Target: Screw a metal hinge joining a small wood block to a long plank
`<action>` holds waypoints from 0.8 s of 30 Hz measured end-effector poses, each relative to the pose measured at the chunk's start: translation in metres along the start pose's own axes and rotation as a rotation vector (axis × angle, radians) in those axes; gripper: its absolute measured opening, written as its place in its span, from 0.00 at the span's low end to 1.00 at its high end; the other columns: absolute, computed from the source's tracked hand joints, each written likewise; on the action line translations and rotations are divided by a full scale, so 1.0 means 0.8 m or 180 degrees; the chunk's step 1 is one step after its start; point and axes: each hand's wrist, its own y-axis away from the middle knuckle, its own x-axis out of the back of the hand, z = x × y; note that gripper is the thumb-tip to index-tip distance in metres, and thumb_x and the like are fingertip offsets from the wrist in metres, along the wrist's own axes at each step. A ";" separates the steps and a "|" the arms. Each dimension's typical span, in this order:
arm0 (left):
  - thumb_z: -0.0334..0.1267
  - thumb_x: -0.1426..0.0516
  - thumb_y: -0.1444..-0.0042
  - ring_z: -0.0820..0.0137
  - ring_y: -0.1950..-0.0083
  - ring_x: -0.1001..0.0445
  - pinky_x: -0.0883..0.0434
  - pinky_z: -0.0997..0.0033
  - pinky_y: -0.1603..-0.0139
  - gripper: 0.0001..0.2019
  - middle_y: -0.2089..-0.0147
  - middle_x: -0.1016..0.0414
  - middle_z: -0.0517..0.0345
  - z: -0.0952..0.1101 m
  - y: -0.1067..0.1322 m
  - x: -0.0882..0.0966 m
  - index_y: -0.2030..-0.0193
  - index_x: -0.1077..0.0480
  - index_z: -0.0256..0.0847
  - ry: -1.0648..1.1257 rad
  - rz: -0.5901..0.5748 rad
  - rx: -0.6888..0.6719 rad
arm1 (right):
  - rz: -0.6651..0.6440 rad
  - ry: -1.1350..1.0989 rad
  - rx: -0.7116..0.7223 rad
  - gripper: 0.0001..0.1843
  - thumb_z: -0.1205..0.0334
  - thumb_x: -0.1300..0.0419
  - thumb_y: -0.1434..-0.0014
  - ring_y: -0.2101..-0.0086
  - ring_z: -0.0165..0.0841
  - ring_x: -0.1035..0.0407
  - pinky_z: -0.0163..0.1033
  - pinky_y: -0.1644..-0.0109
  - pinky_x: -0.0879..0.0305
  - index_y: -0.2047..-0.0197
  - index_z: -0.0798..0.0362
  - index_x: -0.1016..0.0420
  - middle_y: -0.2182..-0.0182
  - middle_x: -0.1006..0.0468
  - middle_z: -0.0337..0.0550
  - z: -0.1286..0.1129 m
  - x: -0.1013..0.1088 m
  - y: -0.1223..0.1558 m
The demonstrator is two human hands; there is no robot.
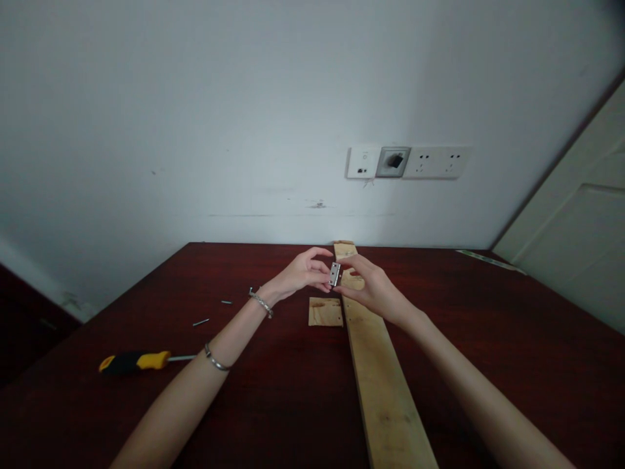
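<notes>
A small silver metal hinge is held up above the table between my two hands. The fingers of my left hand grip its left side. With thumb and fingertips, my right hand pinches it from the right. Screw holes show on the hinge's face. Below it lie a long wooden plank, running from the wall side toward me, and a small square wooden piece against the plank's left edge.
To the left, a yellow and black screwdriver lies partly behind my left forearm, with two screws beyond it. Sockets are on the wall behind the dark red table. A thin strip lies at the far right edge.
</notes>
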 end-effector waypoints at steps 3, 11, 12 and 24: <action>0.31 0.37 0.54 0.73 0.71 0.26 0.26 0.66 0.65 0.21 0.70 0.28 0.60 -0.001 0.000 0.001 0.54 0.41 0.37 0.0030 -0.0040 -0.0028 | 0.0002 0.0034 0.0014 0.21 0.63 0.39 0.47 0.56 0.38 0.31 0.47 0.51 0.33 0.49 0.50 0.36 0.56 0.28 0.47 -0.002 0.002 0.000; 0.31 0.38 0.52 0.74 0.71 0.27 0.26 0.68 0.67 0.15 0.70 0.29 0.60 -0.001 0.000 0.004 0.62 0.41 0.37 -0.0057 -0.0165 -0.0133 | 0.0010 0.0398 0.0024 0.22 0.63 0.39 0.48 0.58 0.39 0.32 0.46 0.51 0.33 0.50 0.53 0.35 0.58 0.32 0.48 -0.010 0.008 0.001; 0.31 0.38 0.52 0.74 0.71 0.27 0.26 0.68 0.67 0.15 0.70 0.29 0.60 -0.001 0.000 0.004 0.62 0.41 0.37 -0.0068 -0.0179 -0.0133 | 0.0000 0.0421 0.0041 0.22 0.63 0.39 0.48 0.58 0.39 0.32 0.46 0.52 0.32 0.50 0.53 0.35 0.59 0.32 0.48 -0.010 0.008 0.001; 0.29 0.38 0.53 0.74 0.70 0.28 0.28 0.64 0.63 0.24 0.68 0.30 0.59 0.005 0.004 0.003 0.49 0.38 0.35 -0.0320 -0.0320 -0.0145 | -0.0104 0.0760 0.0337 0.22 0.61 0.40 0.47 0.58 0.40 0.34 0.47 0.54 0.32 0.49 0.57 0.34 0.60 0.34 0.51 -0.011 0.020 0.001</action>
